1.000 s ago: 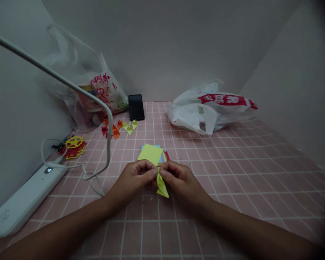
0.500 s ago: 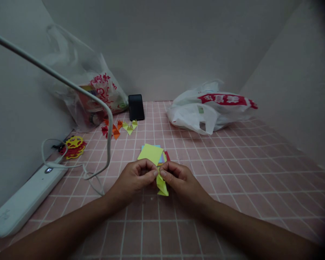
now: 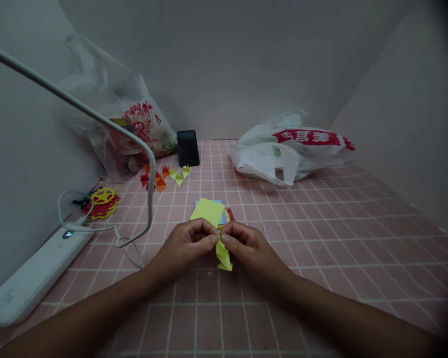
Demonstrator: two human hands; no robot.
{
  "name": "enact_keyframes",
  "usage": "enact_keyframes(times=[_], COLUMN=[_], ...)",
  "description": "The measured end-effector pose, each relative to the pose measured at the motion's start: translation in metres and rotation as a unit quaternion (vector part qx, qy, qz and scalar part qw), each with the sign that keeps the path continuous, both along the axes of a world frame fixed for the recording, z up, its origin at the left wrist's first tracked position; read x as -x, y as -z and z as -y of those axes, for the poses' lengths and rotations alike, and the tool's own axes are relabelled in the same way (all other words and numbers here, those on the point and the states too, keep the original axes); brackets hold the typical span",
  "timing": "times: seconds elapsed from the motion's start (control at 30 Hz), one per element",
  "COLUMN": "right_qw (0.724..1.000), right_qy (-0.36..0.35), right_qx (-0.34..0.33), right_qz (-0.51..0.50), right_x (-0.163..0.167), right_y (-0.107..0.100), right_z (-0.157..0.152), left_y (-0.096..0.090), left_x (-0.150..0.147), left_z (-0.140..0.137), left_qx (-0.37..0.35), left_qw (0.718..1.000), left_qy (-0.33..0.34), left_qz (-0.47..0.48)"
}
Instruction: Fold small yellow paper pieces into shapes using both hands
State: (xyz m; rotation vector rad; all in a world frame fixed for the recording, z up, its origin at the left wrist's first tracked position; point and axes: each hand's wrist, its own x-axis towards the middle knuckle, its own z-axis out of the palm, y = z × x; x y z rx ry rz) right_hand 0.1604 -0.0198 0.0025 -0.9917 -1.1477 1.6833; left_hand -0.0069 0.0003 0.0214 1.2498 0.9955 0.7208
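Observation:
A folded piece of yellow origami paper [image 3: 224,257] hangs between my two hands, its lower end pointing down toward the tabletop. My left hand [image 3: 189,244] pinches its upper end between thumb and forefinger. From the other side my right hand [image 3: 249,244] grips the same end, fingertips almost touching those of the left. The fingers hide the top of the folded paper. Just beyond my hands lies a stack of coloured square paper, a yellow sheet [image 3: 208,211] uppermost. Farther back are several small folded paper shapes in yellow [image 3: 178,178], orange [image 3: 160,183] and red.
A black phone [image 3: 188,148] leans at the back beside a clear plastic bag [image 3: 149,124]. A white plastic bag [image 3: 263,156] lies at back right. On the left are a white power strip [image 3: 37,276], a bent grey rod [image 3: 151,199], cables and yellow-red cutouts [image 3: 102,196].

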Motion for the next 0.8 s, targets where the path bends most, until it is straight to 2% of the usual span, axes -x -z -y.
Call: enact_keyframes(times=[0.33,0.63,0.8], right_qw=[1.0,1.0,0.999], right_qy=[-0.005,-0.006,-0.007], right_qx=[-0.013,-0.007,-0.025], right_qz=[0.017,0.001,0.027], right_x=[-0.0008,0.0002,0.0004], right_y=[-0.0019,0.0,0.0032], right_z=[0.0003,-0.0009,-0.0003], left_y=[-0.0011,0.0017,0.0033], left_x=[0.0022,0.0006,-0.0002], left_z=[-0.0017,-0.0032,-0.0007], left_qx=[-0.04,-0.025,-0.058], left_qw=[0.999,0.999,0.997], left_qy=[0.028,0.023,0.009], left_qz=[0.001,-0.01,-0.04])
